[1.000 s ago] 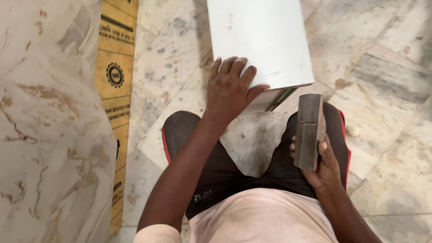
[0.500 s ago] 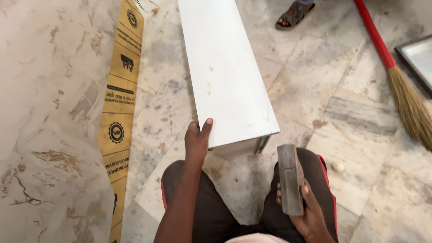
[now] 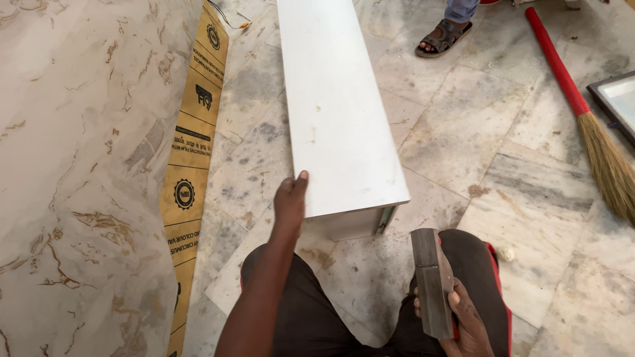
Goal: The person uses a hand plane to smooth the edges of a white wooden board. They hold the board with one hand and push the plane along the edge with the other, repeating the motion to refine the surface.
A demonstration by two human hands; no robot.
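Observation:
A long white board-like box (image 3: 334,106) lies on the marble floor and stretches away from me. My left hand (image 3: 291,201) grips its near left corner, thumb on top. My right hand (image 3: 463,317) holds a grey rectangular metal block (image 3: 431,281) upright above my right knee. My knees in dark trousers frame the box's near end.
A yellow printed strip (image 3: 192,152) edges a large marble slab (image 3: 73,165) on the left. A red-handled broom (image 3: 582,112) lies at right beside a framed panel (image 3: 618,99). Another person's sandalled foot (image 3: 442,36) stands at the top.
The view has tilted up, showing more of the box. My left hand slid from the box's top face to its near left corner. The metal block stays in my right hand.

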